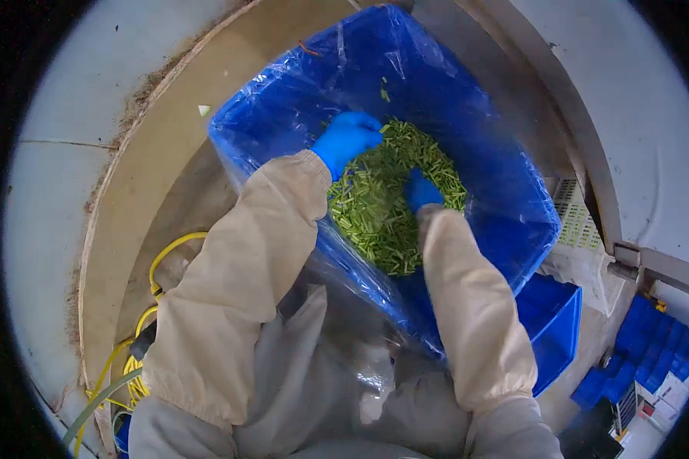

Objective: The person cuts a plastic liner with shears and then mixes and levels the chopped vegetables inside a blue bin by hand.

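Note:
A heap of chopped green stems [371, 218] lies in a blue crate [482, 153] lined with clear plastic film. My left hand [348, 141], in a blue glove, is over the heap's upper left edge. Its fingers are bent together, and a light green stem piece [383, 128] shows at the fingertips. On the right side of the heap, my right hand [421, 191], also blue-gloved, reaches down into the stems, which hide its fingers. Beige sleeves cover both forearms.
A second blue crate [551, 325] sits below right of the lined one. Stacked blue crates [651, 344] stand farther right, near a pale perforated crate [578, 214]. A yellow hose [164, 256] lies at left. A curved pale wall [164, 138] surrounds the spot.

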The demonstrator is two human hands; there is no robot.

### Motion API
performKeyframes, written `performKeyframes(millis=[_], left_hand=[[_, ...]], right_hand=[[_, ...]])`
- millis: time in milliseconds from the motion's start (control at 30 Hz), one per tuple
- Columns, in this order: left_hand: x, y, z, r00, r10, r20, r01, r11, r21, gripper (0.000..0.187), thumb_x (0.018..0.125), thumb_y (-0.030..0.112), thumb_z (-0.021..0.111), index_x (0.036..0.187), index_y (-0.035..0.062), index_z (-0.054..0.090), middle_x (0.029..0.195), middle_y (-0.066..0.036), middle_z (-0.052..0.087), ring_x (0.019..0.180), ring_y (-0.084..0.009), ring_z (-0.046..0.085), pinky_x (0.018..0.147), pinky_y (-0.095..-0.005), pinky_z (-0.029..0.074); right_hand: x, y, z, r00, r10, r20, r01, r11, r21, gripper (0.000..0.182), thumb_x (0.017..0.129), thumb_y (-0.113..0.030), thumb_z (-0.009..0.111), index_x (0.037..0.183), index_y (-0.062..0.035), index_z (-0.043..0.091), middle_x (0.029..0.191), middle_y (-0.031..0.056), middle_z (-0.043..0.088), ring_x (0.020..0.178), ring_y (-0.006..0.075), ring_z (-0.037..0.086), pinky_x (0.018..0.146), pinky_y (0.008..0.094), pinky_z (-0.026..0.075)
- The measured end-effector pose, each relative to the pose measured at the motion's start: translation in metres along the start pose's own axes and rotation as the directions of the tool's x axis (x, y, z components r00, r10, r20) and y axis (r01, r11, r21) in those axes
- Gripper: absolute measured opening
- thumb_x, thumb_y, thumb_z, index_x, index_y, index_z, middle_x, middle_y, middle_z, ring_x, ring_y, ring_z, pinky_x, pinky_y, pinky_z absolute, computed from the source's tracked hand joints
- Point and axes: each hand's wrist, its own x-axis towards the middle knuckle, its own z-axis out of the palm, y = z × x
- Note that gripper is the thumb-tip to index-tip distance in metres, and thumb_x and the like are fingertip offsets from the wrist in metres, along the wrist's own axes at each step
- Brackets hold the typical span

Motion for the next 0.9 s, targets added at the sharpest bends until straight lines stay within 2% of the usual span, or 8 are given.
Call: performKeyframes(millis=[67,133,233,400,467,600,733,900], left_hand=[[0.0,0.002,-0.001,1.0,-0.018,0.007,0.018,1.0,-0.002,0.022,0.072,0.011,0.063,0.093,0.0058,0.059,0.088,-0.005,0.058,0.083,-0.0164,0.056,0.073,-0.0306,0.044],[-0.006,0.008,-0.003,0.999,-0.038,0.019,0.038,0.999,-0.001,0.023,0.072,0.011,0.062,0.094,0.0056,0.058,0.089,-0.006,0.058,0.085,-0.0166,0.056,0.073,-0.0312,0.044],[-0.019,0.029,-0.019,0.997,-0.072,-0.039,0.06,0.966,-0.252,0.023,0.074,0.01,0.061,0.097,0.0048,0.057,0.09,-0.007,0.059,0.087,-0.0183,0.057,0.076,-0.0328,0.045],[-0.029,0.042,-0.071,0.977,0.204,-0.062,-0.212,0.902,-0.375,0.017,0.08,0.006,0.056,0.097,0.0032,0.055,0.089,-0.009,0.059,0.086,-0.0209,0.059,0.08,-0.032,0.048],[-0.036,0.039,-0.077,0.979,0.176,-0.105,-0.203,0.91,-0.361,0.017,0.08,0.006,0.055,0.097,0.003,0.055,0.089,-0.009,0.059,0.086,-0.0199,0.058,0.079,-0.03,0.048],[-0.049,0.03,-0.09,0.96,0.243,-0.141,-0.28,0.869,-0.408,0.019,0.08,0.007,0.055,0.098,0.0019,0.055,0.09,-0.008,0.058,0.084,-0.0187,0.058,0.079,-0.0301,0.047],[-0.07,0.033,-0.107,0.923,0.305,-0.234,-0.353,0.913,-0.204,0.016,0.08,0.008,0.056,0.095,0.002,0.056,0.087,-0.006,0.058,0.083,-0.0148,0.056,0.077,-0.0274,0.046],[-0.069,0.029,-0.116,0.904,0.354,-0.239,-0.395,0.905,-0.156,0.016,0.077,0.006,0.059,0.093,0.0042,0.058,0.087,-0.004,0.06,0.08,-0.011,0.057,0.072,-0.0234,0.045]], right_hand=[[0.006,-0.023,0.009,0.985,0.08,0.151,-0.053,0.983,-0.177,0.045,0.081,-0.028,0.049,0.12,-0.0073,0.04,0.104,0.0201,0.057,0.093,0.0377,0.055,0.08,0.0452,0.043],[0.024,-0.008,0.049,0.986,0.145,0.077,-0.13,0.977,-0.172,0.05,0.078,-0.03,0.053,0.122,-0.0077,0.041,0.105,0.0188,0.057,0.096,0.0378,0.054,0.082,0.044,0.042],[0.029,0.026,0.056,0.974,-0.222,-0.043,0.225,0.969,0.1,0.049,0.078,-0.029,0.054,0.12,-0.0068,0.044,0.105,0.0202,0.057,0.095,0.0364,0.055,0.08,0.0412,0.044],[0.032,-0.028,-0.009,0.975,-0.038,0.217,0.025,0.998,0.062,0.051,0.079,-0.029,0.048,0.123,-0.0039,0.04,0.115,0.0228,0.051,0.106,0.0362,0.049,0.09,0.0421,0.04],[0.049,-0.065,-0.004,0.999,-0.03,0.018,0.029,0.998,0.049,0.044,0.079,-0.029,0.051,0.115,-0.0035,0.046,0.103,0.0234,0.056,0.098,0.0385,0.053,0.08,0.0444,0.043],[0.073,-0.117,0.026,0.999,0.03,0.015,-0.03,1.0,-0.005,0.04,0.08,-0.032,0.049,0.109,-0.0041,0.051,0.104,0.0233,0.056,0.099,0.0384,0.052,0.083,0.0444,0.042],[0.087,-0.101,0.058,0.996,0.063,0.056,-0.067,0.996,0.058,0.039,0.08,-0.031,0.051,0.109,-0.0055,0.054,0.107,0.0202,0.056,0.101,0.0365,0.053,0.083,0.0453,0.043],[0.109,-0.111,0.04,0.95,-0.215,-0.228,0.253,0.955,0.154,0.037,0.078,-0.033,0.056,0.102,-0.0054,0.056,0.098,0.0184,0.059,0.091,0.038,0.055,0.077,0.0436,0.045]])
